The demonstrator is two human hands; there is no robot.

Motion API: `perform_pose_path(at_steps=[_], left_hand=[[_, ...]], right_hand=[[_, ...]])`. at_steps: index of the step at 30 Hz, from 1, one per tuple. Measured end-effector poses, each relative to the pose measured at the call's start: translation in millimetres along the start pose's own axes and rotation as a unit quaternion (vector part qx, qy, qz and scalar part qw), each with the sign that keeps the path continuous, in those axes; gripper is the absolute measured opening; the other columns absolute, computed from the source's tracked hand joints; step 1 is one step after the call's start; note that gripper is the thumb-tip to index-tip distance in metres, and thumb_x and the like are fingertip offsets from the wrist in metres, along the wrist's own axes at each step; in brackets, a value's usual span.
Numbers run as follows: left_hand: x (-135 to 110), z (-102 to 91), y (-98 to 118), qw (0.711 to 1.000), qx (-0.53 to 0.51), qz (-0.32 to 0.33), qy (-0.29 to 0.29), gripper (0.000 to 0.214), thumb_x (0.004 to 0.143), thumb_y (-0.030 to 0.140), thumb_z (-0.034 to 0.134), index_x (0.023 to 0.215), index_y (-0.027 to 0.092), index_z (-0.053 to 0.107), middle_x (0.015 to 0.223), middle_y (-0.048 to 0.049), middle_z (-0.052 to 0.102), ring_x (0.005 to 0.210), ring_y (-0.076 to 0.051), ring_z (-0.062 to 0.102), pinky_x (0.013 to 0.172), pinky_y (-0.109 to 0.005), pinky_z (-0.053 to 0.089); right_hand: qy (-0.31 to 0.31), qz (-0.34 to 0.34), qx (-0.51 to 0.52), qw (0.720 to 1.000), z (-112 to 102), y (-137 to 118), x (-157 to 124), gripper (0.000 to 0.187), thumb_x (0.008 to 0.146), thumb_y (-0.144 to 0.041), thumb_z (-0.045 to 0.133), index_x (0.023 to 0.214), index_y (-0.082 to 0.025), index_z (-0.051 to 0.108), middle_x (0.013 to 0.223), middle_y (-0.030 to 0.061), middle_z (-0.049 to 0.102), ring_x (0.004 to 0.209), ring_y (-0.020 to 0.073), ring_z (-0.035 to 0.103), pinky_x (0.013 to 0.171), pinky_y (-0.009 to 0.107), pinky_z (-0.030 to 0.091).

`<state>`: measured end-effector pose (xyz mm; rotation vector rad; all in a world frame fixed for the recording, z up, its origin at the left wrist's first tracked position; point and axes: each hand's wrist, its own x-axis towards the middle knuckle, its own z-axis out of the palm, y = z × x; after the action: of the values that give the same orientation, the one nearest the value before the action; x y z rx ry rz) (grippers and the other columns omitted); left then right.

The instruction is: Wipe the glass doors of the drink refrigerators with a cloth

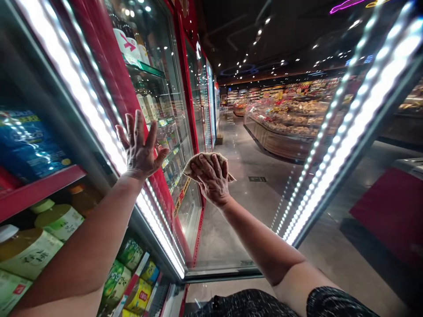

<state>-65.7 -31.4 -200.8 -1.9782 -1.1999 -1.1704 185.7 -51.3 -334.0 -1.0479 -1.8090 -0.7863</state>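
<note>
In the head view, your right hand (214, 182) lies flat on the cloth (187, 171), fingers slightly apart, at the middle of the glass door (228, 278). Your left hand (140, 152), fingers spread wide, overlaps the light strip (157, 231) left of the door; I can't tell whether it touches. Bottles (61, 220) stand farther left.

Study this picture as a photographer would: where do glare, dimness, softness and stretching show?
Head view, glare: the left light strip and right light strip burn white. Head view, dimness: the ceiling is dark. Head view, softness: the far shelves look softer than the cloth, left hand and right hand. Head view, distortion: the left forearm seems stretched towards the picture's corner.
</note>
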Motion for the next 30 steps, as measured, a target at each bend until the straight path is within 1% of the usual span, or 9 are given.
perform_pose_path(at_steps=[4,9,11,14,17,19,22,26,30], left_hand=[[-3.3,10.2,-1.7,0.997,-0.033,-0.047,-0.043,0.093,0.084,0.077,0.053,0.161,0.027,0.036,0.169,-0.0128,0.026,0.162,-0.033,0.0,0.129,-0.065,0.0],[-3.2,9.3,0.2,0.998,-0.027,-0.047,-0.038,0.099,0.081,0.088,0.047,0.156,0.023,0.043,0.17,-0.0098,0.025,0.162,-0.033,-0.009,0.126,-0.067,-0.013],[-2.3,9.6,0.2,0.998,-0.011,-0.047,-0.034,0.101,0.08,0.088,0.048,0.156,0.023,0.044,0.173,-0.0085,0.018,0.161,-0.034,-0.013,0.125,-0.068,-0.014],[-1.8,11.6,-0.7,0.998,0.01,-0.049,-0.025,0.106,0.077,0.088,0.052,0.16,0.023,0.038,0.175,-0.0078,0.007,0.16,-0.035,-0.015,0.126,-0.068,-0.01],[-2.5,12.0,-0.4,0.997,0.005,-0.066,-0.043,0.107,0.077,0.084,0.057,0.162,0.023,0.035,0.174,-0.0118,0.012,0.161,-0.037,-0.006,0.129,-0.063,-0.004],[-3.0,10.5,1.3,0.995,-0.002,-0.084,-0.059,0.103,0.078,0.081,0.058,0.161,0.024,0.035,0.171,-0.0142,0.021,0.161,-0.037,0.004,0.13,-0.062,-0.001],[-3.3,7.7,5.1,0.993,-0.004,-0.1,-0.064,0.1,0.079,0.077,0.061,0.161,0.026,0.035,0.167,-0.0148,0.031,0.16,-0.036,0.013,0.131,-0.062,0.003],[-2.9,6.4,8.9,0.993,-0.003,-0.101,-0.06,0.097,0.079,0.074,0.062,0.16,0.027,0.037,0.166,-0.0141,0.034,0.16,-0.034,0.014,0.132,-0.061,0.008],[-4.0,7.0,8.3,0.992,0.008,-0.111,-0.053,0.094,0.078,0.073,0.063,0.157,0.028,0.041,0.168,-0.012,0.031,0.162,-0.033,0.006,0.132,-0.06,0.011]], right_hand=[[-0.005,0.012,0.031,0.999,13.5,-17.4,-4.1,0.055,0.098,-0.037,0.062,0.152,-0.04,0.051,0.161,0.0016,0.049,0.159,0.032,0.022,0.129,0.063,-0.001],[-0.085,-0.152,0.124,0.977,40.4,-43.7,-36.5,0.05,0.103,-0.029,0.053,0.152,-0.038,0.051,0.161,-0.0032,0.05,0.157,0.0206,0.031,0.132,0.049,0.006],[-0.111,-0.184,0.146,0.966,43.2,-44.4,-46.7,0.048,0.105,-0.028,0.05,0.152,-0.037,0.051,0.161,-0.0044,0.049,0.156,0.0174,0.033,0.133,0.044,0.007],[-0.12,-0.162,0.151,0.968,40.8,-44.9,-43.1,0.048,0.106,-0.028,0.048,0.154,-0.035,0.05,0.162,-0.0034,0.046,0.158,0.0187,0.027,0.133,0.046,0.0],[-0.121,-0.124,0.151,0.973,44.8,-63.3,-24.7,0.051,0.106,-0.026,0.046,0.157,-0.03,0.045,0.165,-0.0008,0.041,0.161,0.0204,0.019,0.133,0.05,-0.004],[-0.13,-0.146,0.16,0.967,54.8,-83.5,-16.4,0.049,0.107,-0.025,0.044,0.156,-0.029,0.047,0.166,-0.0007,0.04,0.161,0.0193,0.02,0.134,0.048,0.003],[-0.151,-0.209,0.169,0.951,71.4,-105.2,-21.5,0.045,0.11,-0.027,0.037,0.151,-0.032,0.053,0.166,-0.0077,0.039,0.159,0.0139,0.024,0.133,0.039,0.018],[-0.148,-0.235,0.154,0.948,72.7,-95.3,-43.2,0.042,0.11,-0.03,0.038,0.147,-0.034,0.057,0.164,-0.0068,0.042,0.155,0.0114,0.034,0.129,0.037,0.029],[-0.114,-0.172,0.135,0.969,56.8,-71.9,-41.4,0.042,0.109,-0.032,0.041,0.149,-0.034,0.055,0.166,-0.0038,0.039,0.16,0.0168,0.024,0.132,0.047,0.02]])
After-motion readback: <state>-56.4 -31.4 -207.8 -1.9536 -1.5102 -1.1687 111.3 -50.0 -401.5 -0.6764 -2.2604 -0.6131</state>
